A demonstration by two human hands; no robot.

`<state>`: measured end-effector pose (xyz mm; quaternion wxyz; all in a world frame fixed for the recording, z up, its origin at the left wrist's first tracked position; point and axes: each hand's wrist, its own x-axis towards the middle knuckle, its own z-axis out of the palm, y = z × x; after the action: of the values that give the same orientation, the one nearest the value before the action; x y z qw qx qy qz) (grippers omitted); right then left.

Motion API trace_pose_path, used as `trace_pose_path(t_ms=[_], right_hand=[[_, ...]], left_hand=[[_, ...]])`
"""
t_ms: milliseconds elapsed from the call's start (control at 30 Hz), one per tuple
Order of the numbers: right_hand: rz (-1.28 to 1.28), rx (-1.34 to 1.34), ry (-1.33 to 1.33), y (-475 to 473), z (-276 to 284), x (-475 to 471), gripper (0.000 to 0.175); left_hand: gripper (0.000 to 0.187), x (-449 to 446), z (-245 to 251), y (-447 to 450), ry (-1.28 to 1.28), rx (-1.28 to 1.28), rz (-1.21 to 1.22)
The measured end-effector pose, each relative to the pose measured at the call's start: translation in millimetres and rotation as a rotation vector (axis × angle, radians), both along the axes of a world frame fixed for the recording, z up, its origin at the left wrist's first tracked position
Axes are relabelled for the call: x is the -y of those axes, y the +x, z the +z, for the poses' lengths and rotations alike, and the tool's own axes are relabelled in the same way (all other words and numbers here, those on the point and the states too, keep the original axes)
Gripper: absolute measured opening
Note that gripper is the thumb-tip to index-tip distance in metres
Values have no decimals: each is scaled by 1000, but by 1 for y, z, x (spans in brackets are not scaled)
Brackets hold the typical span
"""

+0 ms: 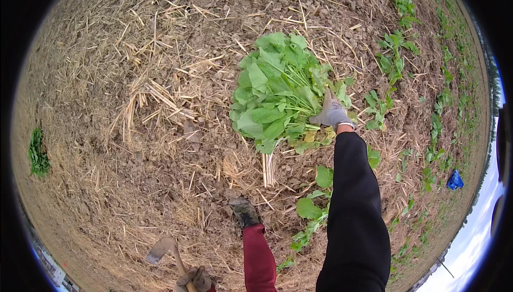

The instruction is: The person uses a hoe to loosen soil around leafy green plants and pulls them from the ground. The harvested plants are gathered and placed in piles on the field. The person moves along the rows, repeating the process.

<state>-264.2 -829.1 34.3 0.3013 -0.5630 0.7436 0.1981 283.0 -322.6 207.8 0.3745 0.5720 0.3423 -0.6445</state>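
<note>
A heap of broad green leaves with pale stems (pixel 272 91) lies on the soil ahead of me. My right hand (pixel 332 109), in a light grey glove, touches the stem side of the heap, thumb spread from the fingers; whether it grips stems is hidden. Yellowing leaves (pixel 314 137) lie beside it. At the bottom edge my left hand (pixel 196 279), in a dirty brown-grey glove, is closed around the wooden handle of a hoe (pixel 162 248), whose metal blade points left. Part of that hand is cut off by the picture's edge.
Dry straw stubble (pixel 268 169) sticks up just below the heap, and cut straw (pixel 160 99) covers the soil. Leafy plants (pixel 392 55) grow in rows at right. A smaller green bunch (pixel 38 153) lies far left, a blue bag (pixel 455 180) far right. My boot (pixel 244 212) stands below the heap.
</note>
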Motion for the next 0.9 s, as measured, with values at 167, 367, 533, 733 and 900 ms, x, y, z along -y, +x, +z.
trace_pose_path(t_ms=[167,367,533,733,900], right_hand=[[125,-86,153,-1,9,1,129],[175,-57,5,16,32,-50,127],[167,-238,-42,30,-6,-74,127],[173,-114,-204,5,-31,-69,117],[123,-128,-135,17,-16,-79,109]], left_hand=[[36,41,16,-23,-10,23,35],[33,47,20,-22,45,4,7],[36,26,3,-11,98,-12,27],[38,42,19,-24,42,-39,71],[36,38,19,-14,-11,-38,-183]])
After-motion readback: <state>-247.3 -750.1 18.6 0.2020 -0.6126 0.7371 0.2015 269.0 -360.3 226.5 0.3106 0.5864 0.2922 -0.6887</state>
